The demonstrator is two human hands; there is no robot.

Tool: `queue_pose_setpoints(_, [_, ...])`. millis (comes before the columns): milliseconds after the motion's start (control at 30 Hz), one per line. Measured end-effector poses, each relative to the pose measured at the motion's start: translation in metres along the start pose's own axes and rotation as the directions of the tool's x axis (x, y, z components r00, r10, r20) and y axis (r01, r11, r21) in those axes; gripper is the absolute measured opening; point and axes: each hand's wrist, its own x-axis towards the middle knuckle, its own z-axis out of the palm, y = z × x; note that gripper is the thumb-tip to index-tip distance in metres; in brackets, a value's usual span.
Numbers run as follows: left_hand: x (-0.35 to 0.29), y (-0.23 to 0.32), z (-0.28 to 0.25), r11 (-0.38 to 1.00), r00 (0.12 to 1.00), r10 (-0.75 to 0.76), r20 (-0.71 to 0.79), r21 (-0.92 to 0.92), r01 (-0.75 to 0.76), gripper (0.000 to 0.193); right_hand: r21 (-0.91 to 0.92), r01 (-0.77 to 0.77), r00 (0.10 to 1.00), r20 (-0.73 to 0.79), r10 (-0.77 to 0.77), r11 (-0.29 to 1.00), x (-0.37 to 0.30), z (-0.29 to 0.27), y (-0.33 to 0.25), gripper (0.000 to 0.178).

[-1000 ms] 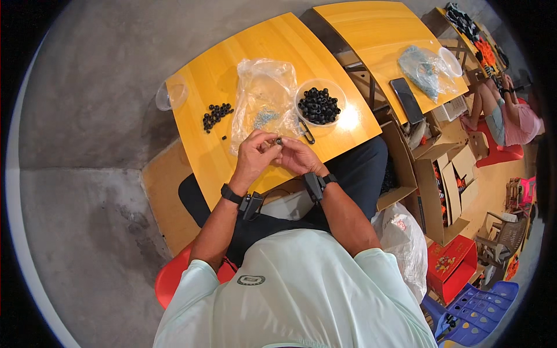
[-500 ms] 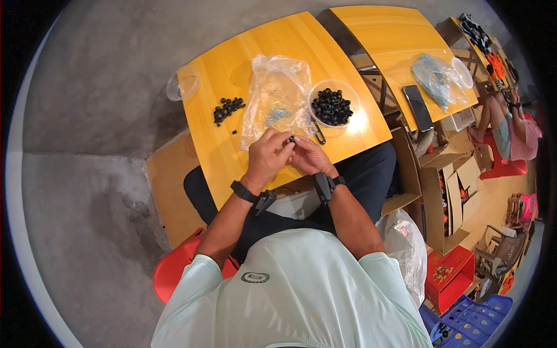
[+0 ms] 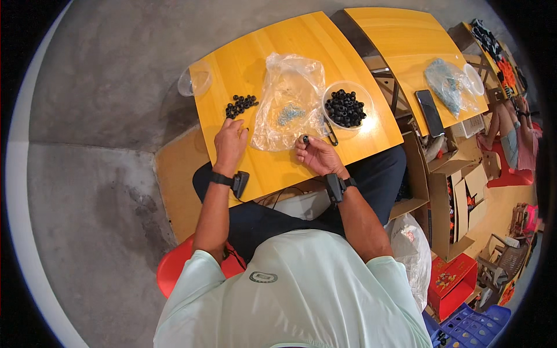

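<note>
A small round black piece [image 3: 306,140], like a bead or knob, is pinched between the thumb and fingers of my right hand [image 3: 320,155], above the table's near edge. My left hand [image 3: 230,145] reaches over the table beside a loose pile of black pieces [image 3: 240,105]. Its fingers point at the pile, thumb apart, with nothing visible in them. Between the hands lies a clear plastic bag [image 3: 289,81] with small silvery bits [image 3: 290,114] on it. A round clear tub [image 3: 370,110] of black pieces [image 3: 346,108] stands beyond my right hand. A slim black tool [image 3: 331,133] lies next to it.
A clear empty tub [image 3: 200,78] sits at the yellow table's [image 3: 290,35] left edge. On a second table [image 3: 400,35] are a phone [image 3: 429,112] and a bag of bluish bits [image 3: 445,84]. Cardboard boxes [image 3: 458,203] stand at right; a person [image 3: 513,130] sits beyond.
My hands were together at the bag's near edge; they have parted. The left has moved left to the loose black pile, while the right keeps the black piece.
</note>
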Motion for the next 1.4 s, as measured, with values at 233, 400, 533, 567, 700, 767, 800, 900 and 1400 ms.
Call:
queue_pose_setpoints(233, [0.006, -0.012, 0.005, 0.988, 0.98, 0.071, 0.187, 0.119, -0.094, 0.02, 0.005, 0.005, 1.0, 0.026, -0.005, 1.0, 0.003, -0.001, 0.002, 0.02])
queue_pose_setpoints(400, [0.0, -0.007, 0.006, 0.999, 0.994, 0.046, 0.1, -0.01, -0.046, 0.016, -0.004, 0.0, 1.0, 0.006, 0.0, 1.0, 0.002, -0.002, 0.001, 0.02])
queue_pose_setpoints(533, [-0.011, 0.026, 0.013, 0.608, 0.941, -0.273, 0.198, -0.723, 0.328, 0.013, -0.001, -0.006, 1.0, -0.006, 0.006, 1.0, 0.002, -0.006, 0.003, 0.021])
queue_pose_setpoints(567, [-0.013, 0.045, 0.013, 0.605, 0.941, -0.272, 0.203, -0.724, 0.331, 0.013, 0.001, -0.002, 1.0, -0.01, 0.002, 1.0, 0.001, -0.006, 0.001, 0.022])
queue_pose_setpoints(700, [-0.02, 0.086, 0.024, 0.273, 0.844, -0.18, 0.506, -0.798, 0.537, 0.018, -0.016, -0.017, 1.0, -0.017, 0.017, 1.0, 0.001, -0.003, 0.0, 0.023])
queue_pose_setpoints(767, [-0.022, 0.088, 0.031, 0.165, 0.825, -0.138, 0.548, -0.808, 0.565, 0.019, -0.027, -0.015, 0.999, -0.043, 0.014, 1.0, 0.001, 0.001, 0.002, 0.023])
queue_pose_setpoints(800, [-0.024, 0.088, 0.033, 0.077, 0.813, -0.142, 0.564, -0.813, 0.577, 0.019, -0.036, -0.017, 0.998, -0.066, 0.015, 0.999, 0.002, 0.003, 0.003, 0.023])
queue_pose_setpoints(900, [-0.024, 0.091, 0.037, -0.006, 0.795, -0.14, 0.59, -0.804, 0.595, 0.02, -0.06, -0.007, 0.997, -0.075, 0.002, 0.998, 0.001, 0.0, 0.003, 0.024])
queue_pose_setpoints(1400, [-0.019, 0.105, 0.032, 0.325, 0.837, -0.088, 0.541, -0.778, 0.537, 0.017, -0.091, 0.0, 1.0, -0.021, -0.002, 0.996, 0.003, -0.007, 0.004, 0.024])
